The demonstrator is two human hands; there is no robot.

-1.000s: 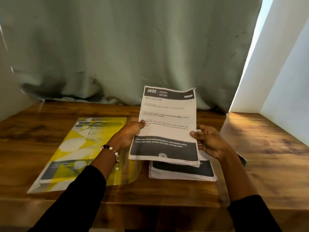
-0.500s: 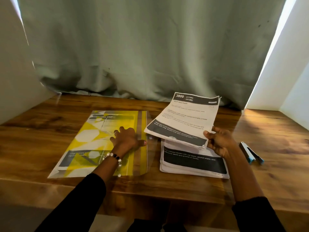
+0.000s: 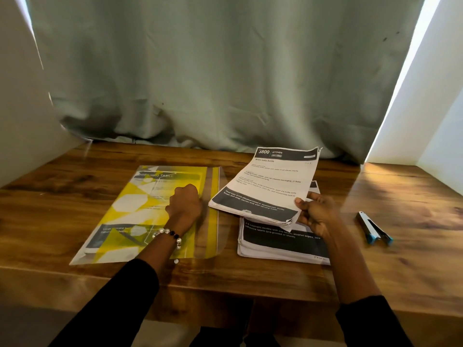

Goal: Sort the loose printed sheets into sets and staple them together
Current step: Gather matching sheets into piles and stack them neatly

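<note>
While your right hand (image 3: pixel 316 213) pinches one set of printed sheets (image 3: pixel 269 187) by its near corner, fingers clamped on the paper and holding it tilted above the thick pile (image 3: pixel 280 242) on the surface (image 3: pixel 411 196), the job looks barely begun. Your left hand (image 3: pixel 185 202) rests on the yellow plastic folder (image 3: pixel 140 209) just left of the pile; its fingers look curled under, but whether they grip anything you cannot tell. Off to the right, well apart from the paper, the stapler (image 3: pixel 373 227) lies untouched. Most sheets remain unsorted in the pile, and no staple shows.
</note>
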